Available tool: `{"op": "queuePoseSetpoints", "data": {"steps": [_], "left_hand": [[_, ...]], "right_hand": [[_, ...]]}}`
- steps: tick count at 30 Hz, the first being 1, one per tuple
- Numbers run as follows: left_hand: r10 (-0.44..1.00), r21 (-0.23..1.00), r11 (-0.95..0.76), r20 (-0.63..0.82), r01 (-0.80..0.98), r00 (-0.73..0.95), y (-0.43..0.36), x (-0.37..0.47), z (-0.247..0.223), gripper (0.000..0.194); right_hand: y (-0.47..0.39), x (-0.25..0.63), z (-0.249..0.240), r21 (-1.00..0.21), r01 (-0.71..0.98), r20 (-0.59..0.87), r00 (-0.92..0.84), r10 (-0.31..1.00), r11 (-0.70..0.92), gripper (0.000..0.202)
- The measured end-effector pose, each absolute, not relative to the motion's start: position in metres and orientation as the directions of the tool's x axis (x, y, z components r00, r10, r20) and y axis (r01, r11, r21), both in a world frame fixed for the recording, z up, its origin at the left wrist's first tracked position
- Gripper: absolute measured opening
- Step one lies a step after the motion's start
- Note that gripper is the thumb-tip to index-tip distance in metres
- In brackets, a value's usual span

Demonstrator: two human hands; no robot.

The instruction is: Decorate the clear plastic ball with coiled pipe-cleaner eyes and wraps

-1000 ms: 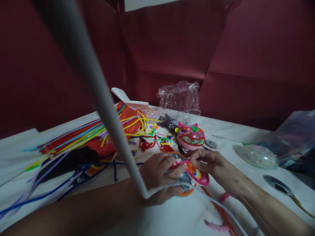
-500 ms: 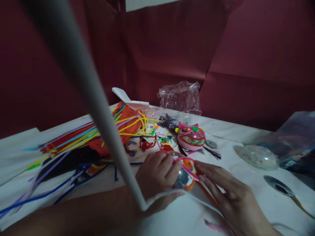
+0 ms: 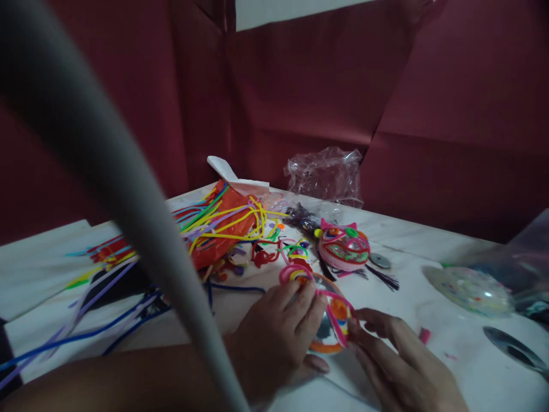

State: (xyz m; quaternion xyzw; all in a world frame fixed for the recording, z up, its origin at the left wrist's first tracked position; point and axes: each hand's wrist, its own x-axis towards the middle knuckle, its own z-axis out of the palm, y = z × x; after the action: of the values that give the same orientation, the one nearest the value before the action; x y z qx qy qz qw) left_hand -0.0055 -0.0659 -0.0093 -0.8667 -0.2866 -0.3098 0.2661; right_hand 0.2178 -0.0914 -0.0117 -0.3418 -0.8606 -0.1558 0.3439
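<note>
My left hand grips a round shiny dome wrapped in pink, orange and yellow pipe cleaners, low in the middle of the view. My right hand pinches the pink pipe cleaner on the dome's right side. Behind them on the white table sits a finished pink cat-face dome with green and yellow trim.
A heap of coloured pipe cleaners lies over orange paper at the left. A crumpled clear bag stands at the back. A clear speckled dome, a spoon and a metal disc lie right. A blurred white cord crosses close to the camera.
The view has shifted and the white cord now fills more of the left. My right hand drew back, then closed on the dome's right edge again; the dome tilted upright.
</note>
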Motion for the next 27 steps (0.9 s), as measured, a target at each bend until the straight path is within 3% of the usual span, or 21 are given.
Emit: {"op": "queuePoseSetpoints", "data": {"steps": [6, 12, 21, 27], "left_hand": [[0.411, -0.174, -0.763, 0.614, 0.623, 0.674, -0.074, -0.014, -0.007, 0.074], [0.391, -0.072, -0.827, 0.639, 0.558, 0.662, -0.069, -0.013, -0.012, 0.072], [0.336, -0.091, -0.818, 0.726, 0.568, 0.6, -0.071, -0.01, -0.023, 0.067], [0.329, -0.103, -0.793, 0.757, 0.6, 0.565, -0.071, -0.005, -0.027, 0.063]], "right_hand": [[-0.091, 0.204, -0.007, 0.153, 0.697, 0.724, -0.562, 0.4, 0.701, 0.036], [-0.091, 0.208, -0.01, 0.162, 0.685, 0.692, -0.592, 0.413, 0.711, 0.036], [-0.089, 0.222, -0.027, 0.145, 0.676, 0.618, -0.632, 0.467, 0.723, 0.03], [-0.091, 0.205, -0.015, 0.09, 0.707, 0.72, -0.533, 0.445, 0.701, 0.026]]}}
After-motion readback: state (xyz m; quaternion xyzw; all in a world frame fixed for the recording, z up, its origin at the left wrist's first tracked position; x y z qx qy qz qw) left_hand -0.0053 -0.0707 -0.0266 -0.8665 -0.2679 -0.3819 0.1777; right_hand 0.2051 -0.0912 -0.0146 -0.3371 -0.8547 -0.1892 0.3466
